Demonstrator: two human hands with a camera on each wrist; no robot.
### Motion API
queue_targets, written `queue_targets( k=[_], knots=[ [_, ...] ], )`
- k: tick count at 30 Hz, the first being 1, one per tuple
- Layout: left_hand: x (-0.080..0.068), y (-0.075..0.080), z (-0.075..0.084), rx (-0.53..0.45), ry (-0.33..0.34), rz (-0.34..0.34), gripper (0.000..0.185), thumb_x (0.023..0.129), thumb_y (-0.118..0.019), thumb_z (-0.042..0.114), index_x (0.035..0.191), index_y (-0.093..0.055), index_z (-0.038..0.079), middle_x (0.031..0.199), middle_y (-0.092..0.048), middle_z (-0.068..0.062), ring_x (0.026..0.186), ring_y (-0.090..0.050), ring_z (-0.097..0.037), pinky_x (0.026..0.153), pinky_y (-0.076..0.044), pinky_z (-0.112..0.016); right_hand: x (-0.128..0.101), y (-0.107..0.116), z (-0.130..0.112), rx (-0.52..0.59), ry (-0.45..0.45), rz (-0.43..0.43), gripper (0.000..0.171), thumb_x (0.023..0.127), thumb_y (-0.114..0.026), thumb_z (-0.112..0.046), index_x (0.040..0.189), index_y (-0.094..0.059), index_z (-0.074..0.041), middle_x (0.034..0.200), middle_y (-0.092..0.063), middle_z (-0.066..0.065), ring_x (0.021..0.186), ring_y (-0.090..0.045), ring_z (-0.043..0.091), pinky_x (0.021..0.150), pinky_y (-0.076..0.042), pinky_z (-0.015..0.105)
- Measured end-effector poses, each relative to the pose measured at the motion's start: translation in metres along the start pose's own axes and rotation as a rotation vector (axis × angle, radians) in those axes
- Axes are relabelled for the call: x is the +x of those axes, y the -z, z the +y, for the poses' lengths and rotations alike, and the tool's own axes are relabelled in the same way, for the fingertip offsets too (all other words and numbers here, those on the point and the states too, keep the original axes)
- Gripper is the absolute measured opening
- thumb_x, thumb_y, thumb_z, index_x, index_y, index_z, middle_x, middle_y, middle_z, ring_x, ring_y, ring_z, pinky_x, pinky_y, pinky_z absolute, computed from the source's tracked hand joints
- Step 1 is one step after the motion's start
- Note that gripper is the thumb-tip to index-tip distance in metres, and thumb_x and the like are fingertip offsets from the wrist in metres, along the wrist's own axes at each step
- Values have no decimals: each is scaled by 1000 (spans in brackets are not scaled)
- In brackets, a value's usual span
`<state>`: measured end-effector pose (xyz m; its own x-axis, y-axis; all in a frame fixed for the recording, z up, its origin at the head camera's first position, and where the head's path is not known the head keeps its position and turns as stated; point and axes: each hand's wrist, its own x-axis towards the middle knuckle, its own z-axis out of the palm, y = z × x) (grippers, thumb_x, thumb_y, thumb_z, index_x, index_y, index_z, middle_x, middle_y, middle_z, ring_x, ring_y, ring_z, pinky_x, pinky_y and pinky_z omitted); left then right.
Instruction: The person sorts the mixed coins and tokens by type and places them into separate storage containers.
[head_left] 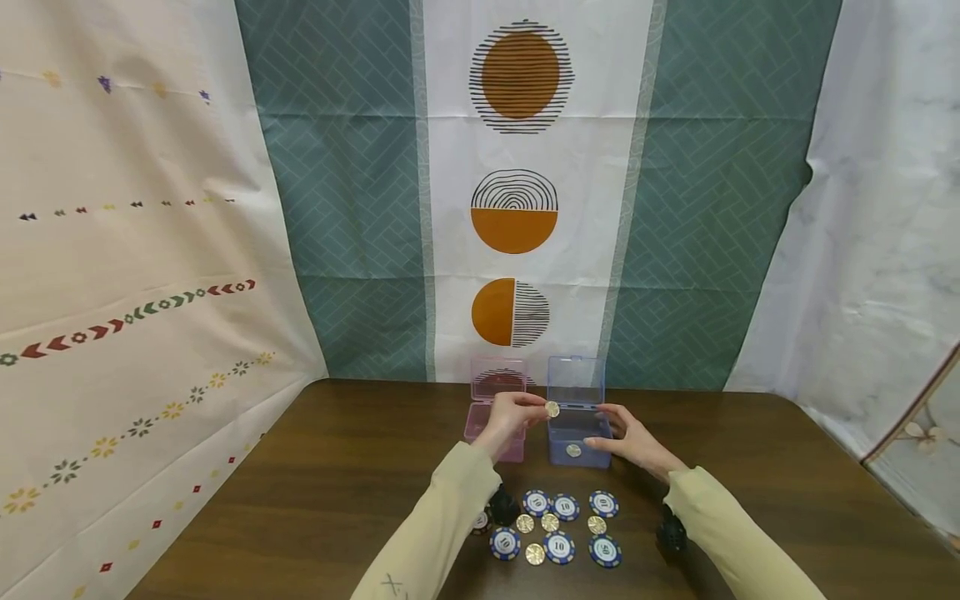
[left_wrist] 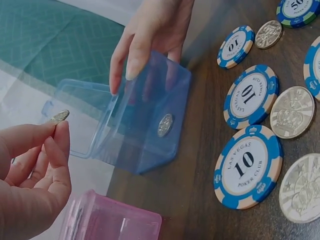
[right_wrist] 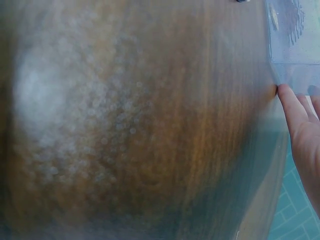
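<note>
1. So, from my end: sorting is barely started. One gold coin (left_wrist: 165, 125) lies inside the blue box (left_wrist: 145, 125), a second is in hand, the rest are still loose.
2. Left hand (head_left: 510, 417): fingers curled, thumb and forefinger pinching a gold coin (head_left: 552, 409) by its edge. It sits above the gap between the two boxes, right at the blue box's open top, not yet inside.
3. Right hand (head_left: 630, 442): fingers mostly straight, resting on the blue box's rim and right wall, steadying it. Holds nothing that I can see. The right wrist view is fogged; it only shows fingertips (right_wrist: 292, 110) against the clear plastic.
4. Blue box stands near the table's (head_left: 315, 475) far edge, about the middle, lid hinged up and back.
5. Pink box (head_left: 491, 417) stands just beside it on the left, lid also up. I can't tell what is in it; the left hand covers most of it.
6. Left to do, my judgement: four gold coins (head_left: 550, 522) and six blue-and-white poker chips (head_left: 559, 546) marked 10 lie in a cluster near the front edge, between the sleeves. A seventh chip may be hidden behind the left sleeve; can't confirm.
7. If coins go blue and chips go pink, chips look untouched, and coins are roughly a third done once this one drops.
</note>
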<state>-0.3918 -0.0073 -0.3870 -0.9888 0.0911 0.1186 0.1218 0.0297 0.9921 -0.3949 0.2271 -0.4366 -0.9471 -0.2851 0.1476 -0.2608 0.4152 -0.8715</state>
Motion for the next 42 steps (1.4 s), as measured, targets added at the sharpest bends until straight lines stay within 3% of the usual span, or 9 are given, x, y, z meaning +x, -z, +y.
queue_targets(
  k=[7,15,26,32,42],
  knots=[
    [-1,0,-2,8,21,9,12,76,-70,1,87,-69,-5,74,-66,-10,66,-62,-23,54,-46,-22,1,-2,-1,11,-7,5,75,79,-70,-29,135,-27,-5,137,-27,24,126,-20,43,97,-22,55],
    [0,1,-6,43,17,29,11,76,-71,1,85,-69,-4,73,-66,-8,65,-63,-20,63,-50,-33,4,-3,1,2,-10,-1,76,79,-70,-30,135,-26,-5,138,-27,24,127,-19,43,97,-21,55],
    [-2,0,-6,-23,15,-50,16,74,-71,-1,88,-66,-8,76,-66,-13,70,-64,-25,65,-51,-31,1,-5,-1,-16,5,-14,76,81,-68,-30,136,-24,-2,137,-26,25,126,-19,45,96,-21,56],
    [-4,4,1,26,7,-65,14,73,-73,2,85,-68,-4,75,-66,-9,63,-62,-17,60,-50,-27,1,-3,1,1,-13,-5,76,80,-69,-30,136,-25,-5,138,-27,23,127,-19,43,97,-21,55],
    [-9,11,6,15,8,-134,20,76,-71,2,92,-65,-8,83,-65,-9,73,-63,-20,71,-50,-30,0,0,2,3,-11,-4,76,79,-70,-29,136,-25,-4,138,-27,24,127,-18,43,96,-21,56]
  ],
)
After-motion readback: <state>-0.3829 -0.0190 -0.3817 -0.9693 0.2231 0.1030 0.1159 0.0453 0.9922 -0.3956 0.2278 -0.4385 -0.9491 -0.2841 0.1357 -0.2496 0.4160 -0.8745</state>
